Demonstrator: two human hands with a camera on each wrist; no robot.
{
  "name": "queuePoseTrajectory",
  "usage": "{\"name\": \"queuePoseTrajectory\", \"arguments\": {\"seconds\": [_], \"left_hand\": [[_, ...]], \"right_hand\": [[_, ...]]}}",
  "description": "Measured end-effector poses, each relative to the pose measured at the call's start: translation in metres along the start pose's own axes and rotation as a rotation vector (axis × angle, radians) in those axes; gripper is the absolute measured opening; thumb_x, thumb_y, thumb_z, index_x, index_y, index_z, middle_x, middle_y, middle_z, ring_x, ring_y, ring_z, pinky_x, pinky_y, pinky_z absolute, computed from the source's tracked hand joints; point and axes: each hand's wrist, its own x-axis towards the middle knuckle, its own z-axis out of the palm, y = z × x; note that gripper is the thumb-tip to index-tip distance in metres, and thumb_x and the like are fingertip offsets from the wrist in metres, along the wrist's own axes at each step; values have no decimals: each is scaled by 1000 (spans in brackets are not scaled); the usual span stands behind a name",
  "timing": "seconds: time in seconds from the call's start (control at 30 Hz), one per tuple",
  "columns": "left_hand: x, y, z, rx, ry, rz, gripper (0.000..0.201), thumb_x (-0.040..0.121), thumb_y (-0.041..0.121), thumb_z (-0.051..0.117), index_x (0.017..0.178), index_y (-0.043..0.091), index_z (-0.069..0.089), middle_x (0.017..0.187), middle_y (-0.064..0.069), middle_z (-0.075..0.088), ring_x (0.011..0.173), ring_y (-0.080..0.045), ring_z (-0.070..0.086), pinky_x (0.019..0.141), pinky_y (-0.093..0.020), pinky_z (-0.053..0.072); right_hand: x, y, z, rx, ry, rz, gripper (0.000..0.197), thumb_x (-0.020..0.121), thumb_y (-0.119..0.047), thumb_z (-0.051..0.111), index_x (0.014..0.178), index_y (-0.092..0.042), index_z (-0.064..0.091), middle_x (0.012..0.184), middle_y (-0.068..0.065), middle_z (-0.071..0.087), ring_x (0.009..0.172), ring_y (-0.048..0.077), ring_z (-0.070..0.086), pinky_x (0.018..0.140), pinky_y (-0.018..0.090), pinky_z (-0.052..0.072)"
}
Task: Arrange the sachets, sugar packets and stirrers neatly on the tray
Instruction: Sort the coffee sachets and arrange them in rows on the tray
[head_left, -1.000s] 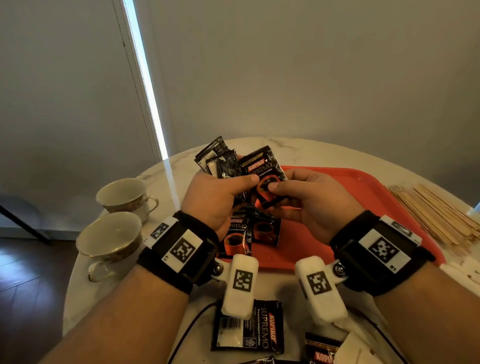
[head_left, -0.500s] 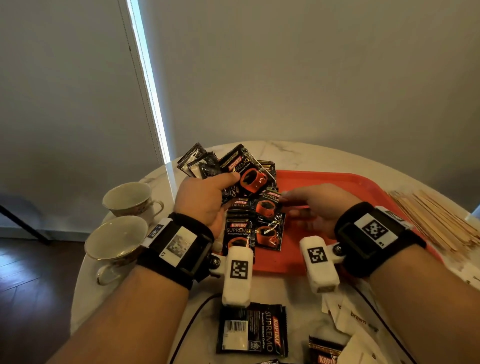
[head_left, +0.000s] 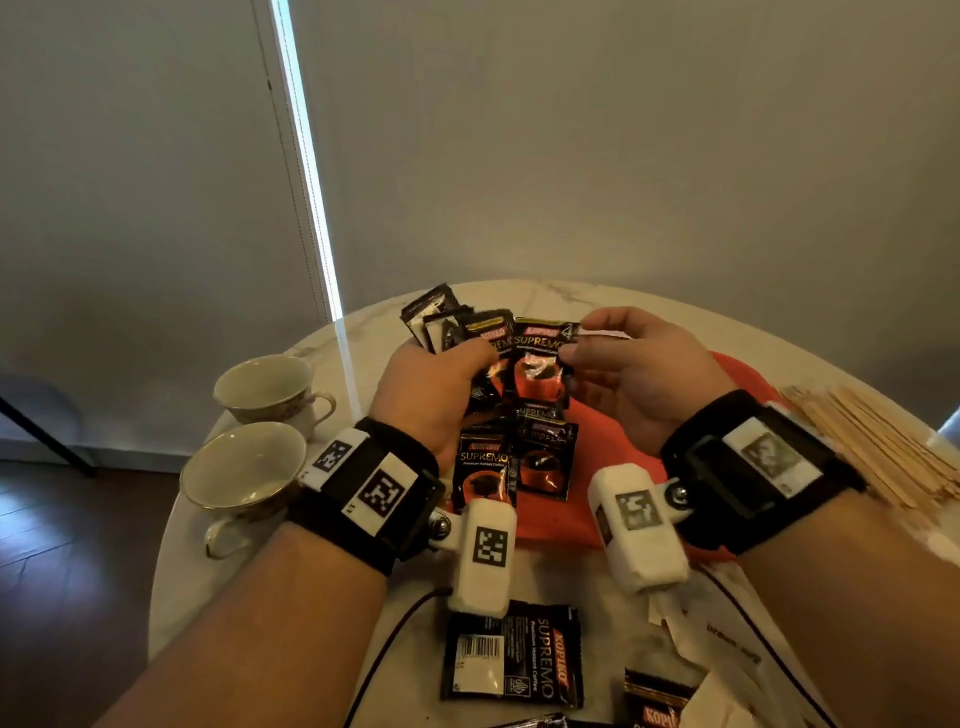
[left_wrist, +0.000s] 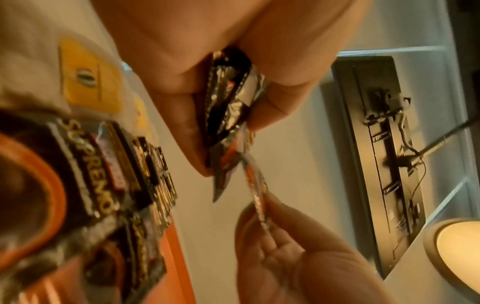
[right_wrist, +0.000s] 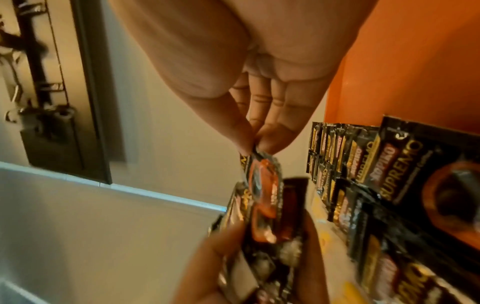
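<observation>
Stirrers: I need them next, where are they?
In the head view the stirrers lie piled on the table at the far right, just beyond the tray, past the right hand.

A home dining corner: round marble table (head_left: 519, 296), china teacups (head_left: 270, 387), wood floor (head_left: 62, 571).

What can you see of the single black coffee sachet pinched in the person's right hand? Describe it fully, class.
The black glossy foil coffee sachet bears gold "SUPREMO" lettering and an orange cup picture. It hangs upright above the red plastic tray, clear of the sachets laid there. The right hand pinches its upper right corner between thumb and fingertips. Its left edge overlaps the fanned bundle of similar sachets gripped in the left hand.
</observation>
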Motion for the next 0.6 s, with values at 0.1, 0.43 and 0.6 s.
{"name": "queuePoseTrajectory", "arguments": {"seconds": [0.1,0.43,0.6], "left_hand": [[-5,1,1,42,-82,-6,20,83,-2,78,103,1,73,95,-18,79,86,-31,78,73,-44,64],[-1,5,-3,-109,98,-51,13,89,2,75,98,5,67,64,-1,75,57,-12,74,47,-24,55],[-3,5,-2,-118,98,-71,14,90,1,74,98,5,65,59,0,73,52,-12,72,42,-22,52]], "right_hand": [[-4,4,5,-40,-2,7,37,82,14,70,109,-10,60,92,13,74,75,27,75,64,36,61],[-23,32,-30,-247,54,287,32,81,14,70,106,-5,65,89,18,74,61,21,68,54,31,58],[-26,39,-33,-363,49,340,27,78,12,74,102,0,67,78,12,72,60,19,67,56,30,59]]}}
